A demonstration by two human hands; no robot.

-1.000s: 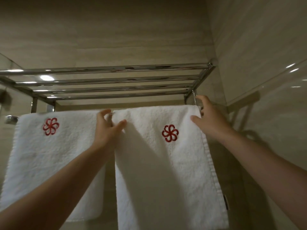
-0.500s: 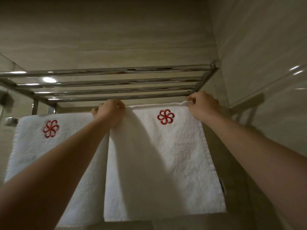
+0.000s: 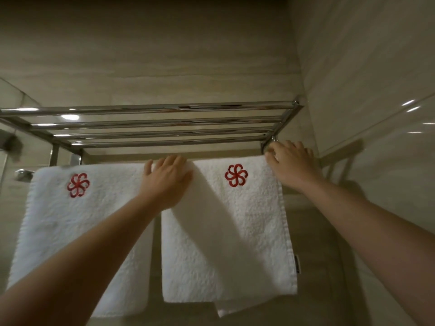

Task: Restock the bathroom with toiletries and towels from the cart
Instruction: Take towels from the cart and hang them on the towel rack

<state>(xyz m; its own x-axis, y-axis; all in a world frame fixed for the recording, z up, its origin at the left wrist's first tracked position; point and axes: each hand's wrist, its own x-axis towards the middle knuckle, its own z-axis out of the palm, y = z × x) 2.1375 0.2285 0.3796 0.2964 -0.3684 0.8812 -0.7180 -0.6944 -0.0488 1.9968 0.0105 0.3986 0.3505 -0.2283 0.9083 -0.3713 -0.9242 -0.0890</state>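
Two white towels with a red flower emblem hang side by side from the bar under a chrome towel rack. My left hand lies flat, fingers apart, on the top left corner of the right towel, next to the edge of the left towel. At the right towel's top right corner my right hand has its fingers curled over the towel's edge by the rack's end bracket. The towel's back layer peeks out crooked below its front hem.
The rack's upper shelf of chrome bars holds nothing. A tiled side wall stands close on the right. A glass panel and a chrome fitting sit at the left.
The right towel was pulled up over the bar, so its emblem now sits near the top edge. My left hand went from gripping the corner to lying flat on it.
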